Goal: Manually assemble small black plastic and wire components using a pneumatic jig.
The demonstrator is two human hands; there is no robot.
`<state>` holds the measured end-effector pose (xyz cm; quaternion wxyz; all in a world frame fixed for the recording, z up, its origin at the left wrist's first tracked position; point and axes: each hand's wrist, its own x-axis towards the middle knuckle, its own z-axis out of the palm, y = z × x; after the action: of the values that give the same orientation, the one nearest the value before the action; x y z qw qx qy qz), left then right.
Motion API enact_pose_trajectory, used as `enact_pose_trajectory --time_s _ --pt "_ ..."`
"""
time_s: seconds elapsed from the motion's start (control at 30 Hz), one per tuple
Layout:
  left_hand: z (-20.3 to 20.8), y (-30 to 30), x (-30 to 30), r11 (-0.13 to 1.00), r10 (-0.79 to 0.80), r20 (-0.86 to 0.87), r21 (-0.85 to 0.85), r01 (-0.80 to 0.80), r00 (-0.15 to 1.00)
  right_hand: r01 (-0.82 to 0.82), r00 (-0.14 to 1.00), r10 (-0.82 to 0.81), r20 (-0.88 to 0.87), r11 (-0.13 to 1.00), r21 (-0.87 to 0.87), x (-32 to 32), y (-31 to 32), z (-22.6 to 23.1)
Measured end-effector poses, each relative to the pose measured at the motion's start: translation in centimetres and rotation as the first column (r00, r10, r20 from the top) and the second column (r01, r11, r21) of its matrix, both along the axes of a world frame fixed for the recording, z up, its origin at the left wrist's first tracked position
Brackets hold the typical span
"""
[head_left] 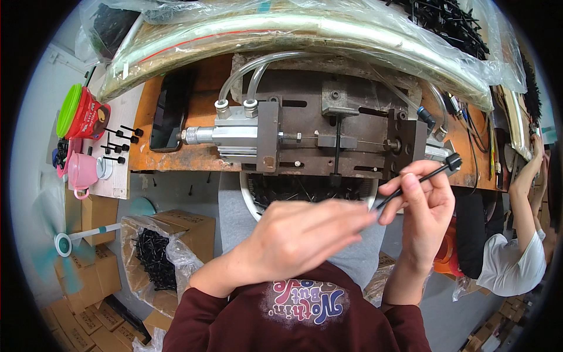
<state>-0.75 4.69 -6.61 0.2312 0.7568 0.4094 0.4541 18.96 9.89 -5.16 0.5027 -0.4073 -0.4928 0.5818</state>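
Note:
My right hand (419, 205) pinches a thin black rod with a ribbed, wider head (431, 173) between thumb and fingers; the head points up and right. Stretched across in front of my body, my left hand (308, 234) is blurred, its fingers extended toward the rod's lower end. Whether its fingertips touch the rod I cannot make out. Behind both hands stands a metal fixture (293, 161) with a silver air cylinder (236, 138) on its left. Another black rod (337, 146) sits upright in the middle of this fixture.
Below the fixture, a white tub (251, 202) of black rods rests at my lap. Several loose black rods lie beside a pink cup (82, 171) at left, near a phone (170, 111). A fan (63, 244) and an open carton (193, 226) stand lower left. Another person's arm (525, 185) shows at right.

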Motion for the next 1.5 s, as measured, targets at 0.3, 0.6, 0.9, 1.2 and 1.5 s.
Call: enact_pose_trajectory --time_s 0.3,0.6,0.9,1.2,1.5 --pt "-0.6 0.4 -0.5 0.949 0.298 -0.194 0.168 -0.268 0.934 0.122 0.98 -0.153 0.124 0.966 0.226 0.0 0.5 0.1" --pt "-2.1 2.1 0.6 0.921 0.381 -0.411 0.249 -0.3 0.828 -0.122 0.989 0.139 -0.042 0.952 0.282 0.0 -0.9 0.9" --pt "-2.0 2.0 0.5 0.924 0.381 -0.423 0.215 -0.317 0.822 -0.102 0.983 0.021 0.185 0.894 0.436 0.3 -2.1 0.1" --pt "-0.1 -0.3 -1.9 0.996 0.05 -0.381 -0.047 -0.073 0.923 -0.42 0.659 -0.201 0.725 0.701 0.577 -2.1 -0.5 -1.6" --pt "2.2 -1.4 -3.7 0.944 -0.239 0.496 -0.083 0.32 0.835 -0.503 0.429 -0.35 0.832 0.673 0.543 -4.5 -0.3 -2.4"
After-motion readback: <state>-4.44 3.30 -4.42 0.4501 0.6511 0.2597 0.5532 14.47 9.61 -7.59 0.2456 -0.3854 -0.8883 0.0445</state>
